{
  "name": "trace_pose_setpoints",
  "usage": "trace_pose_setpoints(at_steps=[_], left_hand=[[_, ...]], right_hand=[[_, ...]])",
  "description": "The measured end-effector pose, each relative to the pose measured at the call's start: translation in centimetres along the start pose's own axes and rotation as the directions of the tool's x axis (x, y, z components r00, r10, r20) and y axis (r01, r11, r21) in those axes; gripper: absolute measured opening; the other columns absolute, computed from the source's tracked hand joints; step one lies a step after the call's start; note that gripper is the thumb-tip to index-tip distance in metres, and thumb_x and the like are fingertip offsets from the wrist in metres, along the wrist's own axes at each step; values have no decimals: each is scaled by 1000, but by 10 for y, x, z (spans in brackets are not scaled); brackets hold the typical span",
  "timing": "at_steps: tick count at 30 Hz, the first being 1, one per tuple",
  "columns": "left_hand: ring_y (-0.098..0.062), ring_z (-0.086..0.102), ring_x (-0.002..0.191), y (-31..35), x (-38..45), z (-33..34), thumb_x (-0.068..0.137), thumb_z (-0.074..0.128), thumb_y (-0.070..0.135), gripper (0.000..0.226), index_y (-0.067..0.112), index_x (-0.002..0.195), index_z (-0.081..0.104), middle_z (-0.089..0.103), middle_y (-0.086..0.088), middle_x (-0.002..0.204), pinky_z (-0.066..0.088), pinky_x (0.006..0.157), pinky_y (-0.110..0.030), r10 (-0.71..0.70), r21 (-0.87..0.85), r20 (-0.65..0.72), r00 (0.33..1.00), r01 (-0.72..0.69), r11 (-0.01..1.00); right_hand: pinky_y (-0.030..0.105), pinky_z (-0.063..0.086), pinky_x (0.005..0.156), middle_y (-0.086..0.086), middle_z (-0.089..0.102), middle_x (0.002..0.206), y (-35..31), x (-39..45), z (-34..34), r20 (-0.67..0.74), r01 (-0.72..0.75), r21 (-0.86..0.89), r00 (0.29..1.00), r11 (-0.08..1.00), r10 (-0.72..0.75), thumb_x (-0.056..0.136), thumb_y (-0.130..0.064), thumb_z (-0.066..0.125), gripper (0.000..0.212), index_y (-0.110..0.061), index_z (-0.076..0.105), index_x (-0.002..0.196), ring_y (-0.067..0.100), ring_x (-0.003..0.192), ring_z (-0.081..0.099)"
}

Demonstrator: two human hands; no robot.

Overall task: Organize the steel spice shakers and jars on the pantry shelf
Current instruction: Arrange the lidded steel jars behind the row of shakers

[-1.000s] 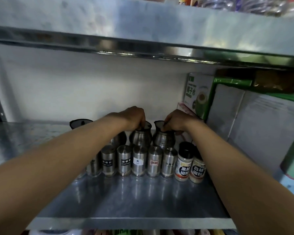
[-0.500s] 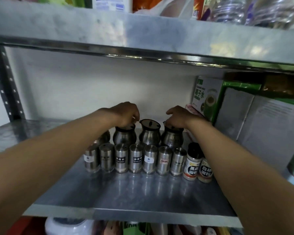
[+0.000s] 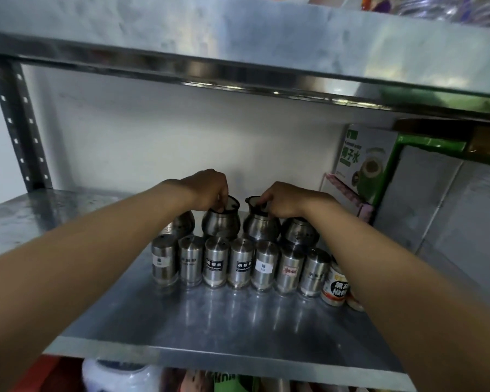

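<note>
Item: two round-bellied steel jars, back row of the shelf (image 3: 238, 329). I see my left hand (image 3: 207, 188) pinching the left jar (image 3: 220, 225) rim, right hand (image 3: 286, 200) gripping the right jar (image 3: 261, 227) top. Seven labelled steel shakers (image 3: 239, 266) stand touching before them; bare shelf extends frontward.

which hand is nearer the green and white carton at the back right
Right. The right hand grips a steel jar just left of the green and white carton; the left hand, on the next jar, is farther left.
</note>
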State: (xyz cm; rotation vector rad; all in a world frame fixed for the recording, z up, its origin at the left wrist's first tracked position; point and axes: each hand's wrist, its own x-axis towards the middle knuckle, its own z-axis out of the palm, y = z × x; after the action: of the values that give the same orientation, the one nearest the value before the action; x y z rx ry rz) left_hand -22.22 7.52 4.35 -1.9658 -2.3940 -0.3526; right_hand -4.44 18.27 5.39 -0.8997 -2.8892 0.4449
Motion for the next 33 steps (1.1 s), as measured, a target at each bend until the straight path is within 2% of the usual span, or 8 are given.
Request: trace_pose_setpoints(at_steps=[7, 10, 15, 20, 24, 26, 30, 33], left_hand=[[-23, 65, 87, 4, 13, 7, 77, 72, 10, 11, 11, 86, 77, 73, -6, 91, 50, 76, -27, -13, 3, -35, 999, 14, 1000], [-22, 65, 93, 0, 11, 6, 77, 72, 14, 12, 13, 88, 76, 72, -4, 95, 47, 78, -26, -13, -6, -25, 1000, 13, 1000], [-23, 57, 112, -1, -9, -1, 90, 61, 21, 23, 15, 110, 69, 63, -4, 122, 43, 93, -28, -20, -56, -16, 1000, 19, 998], [-22, 51, 118, -17, -41, -25, 94, 54, 25, 22, 23, 112, 66, 55, -2, 129, 43, 97, -33, -79, -29, -60, 995, 78, 997], [-23, 49, 123, -35, -65, -36, 95, 52, 23, 30, 16, 123, 62, 52, -4, 135, 40, 99, -29, -168, -32, -66, 984, 166, 986], [-23, 51, 121, -46, -76, -35, 95, 52, 27, 31, 18, 122, 62, 54, -4, 135, 40, 96, -29, -188, -26, -59, 980, 187, 982], [-26, 56, 113, -60, -89, -27, 92, 57, 23, 25, 16, 113, 69, 62, -5, 123, 42, 88, -29, -208, -14, -45, 977, 208, 978], [-28, 59, 106, -64, -91, -18, 89, 60, 17, 23, 15, 109, 71, 66, -8, 116, 47, 90, -32, -214, -1, -54, 975, 214, 977]], right_hand=[[23, 46, 88, 0, 65, 127, 1, 2, 1, 8, -6, 14, 1000, 1000, 6, 89, -2, 53, 41, -18, 70, 123, 19, 113, 59], [30, 49, 95, 5, 66, 123, 0, 1, 2, -19, -30, 50, 999, 998, 31, 87, -2, 55, 37, -11, 72, 119, 21, 112, 60], [40, 51, 99, 13, 68, 121, -2, 6, 6, -65, -73, 97, 995, 993, 80, 88, -7, 52, 33, -1, 72, 113, 26, 110, 62], [31, 50, 94, 11, 66, 121, -10, 7, 15, -155, -78, 126, 983, 989, 97, 95, -22, 58, 27, -5, 71, 110, 27, 109, 60], [18, 36, 87, 7, 55, 136, -30, 10, 18, -246, -35, 162, 966, 986, 74, 94, -13, 54, 31, -14, 65, 122, 25, 124, 52], [17, 34, 87, 6, 53, 139, -41, 14, 20, -247, 1, 185, 968, 983, 45, 94, -11, 51, 34, -16, 63, 126, 23, 126, 51], [19, 37, 91, 5, 54, 141, -55, 22, 29, -122, 27, 196, 992, 980, -3, 95, -22, 58, 34, -19, 63, 129, 21, 128, 51], [20, 38, 89, 5, 56, 140, -60, 28, 35, -88, 42, 108, 996, 993, -32, 95, -8, 49, 40, -22, 64, 129, 22, 125, 53]])
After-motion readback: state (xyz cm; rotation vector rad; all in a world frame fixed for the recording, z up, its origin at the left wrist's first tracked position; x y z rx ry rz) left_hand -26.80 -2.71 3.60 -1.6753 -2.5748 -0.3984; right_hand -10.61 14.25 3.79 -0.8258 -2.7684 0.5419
